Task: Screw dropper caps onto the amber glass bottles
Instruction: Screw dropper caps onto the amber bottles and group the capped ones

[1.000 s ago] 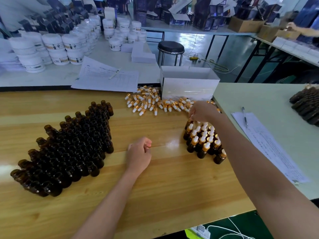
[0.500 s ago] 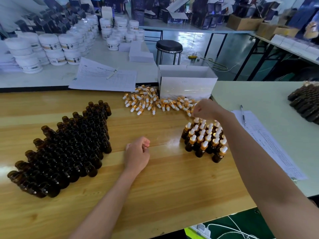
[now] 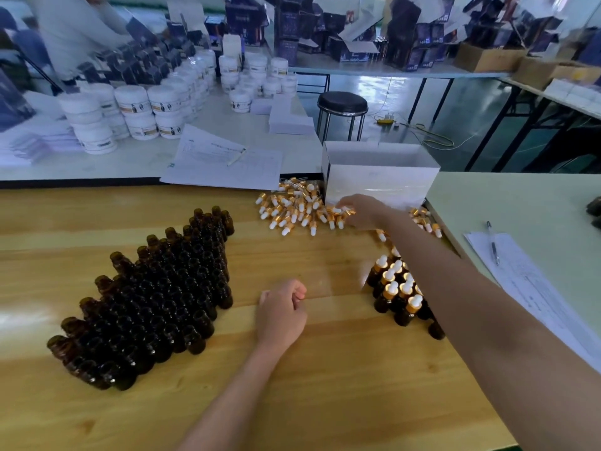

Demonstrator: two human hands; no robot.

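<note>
— Two hands are logged. How is the left hand [image 3: 281,312] held?
— Fingers are curled into a fist, and nothing is seen inside it. It is rested on the wooden worktop [image 3: 325,379], between the two groups of bottles.
— And the right hand [image 3: 361,211]?
— It is stretched far forward, with the arm passed over the capped group. Fingertips are laid on the dropper caps [image 3: 292,211]. Whether one is pinched cannot be told.
— Where are the caps placed?
— A loose heap, gold collars and white bulbs, is spread at the far edge of the worktop, against the front of an open white box [image 3: 380,182]. A few more are scattered to the right of the wrist.
— Bottles?
— Uncapped amber bottles [image 3: 156,294] are packed upright in a dense diagonal block, left of the fist. Capped bottles [image 3: 395,294], a far smaller cluster, are stood right of it, partly hidden by the forearm.
— Surroundings?
— Printed sheets [image 3: 211,167] with a white pen [image 3: 236,156] are laid behind the heap. White jars [image 3: 136,109] are stacked on the table beyond, and a black stool [image 3: 342,104] is seen past the box. On the pale table to the right, a paper form [image 3: 533,288] with a dark pen [image 3: 492,242] on it is recorded.
</note>
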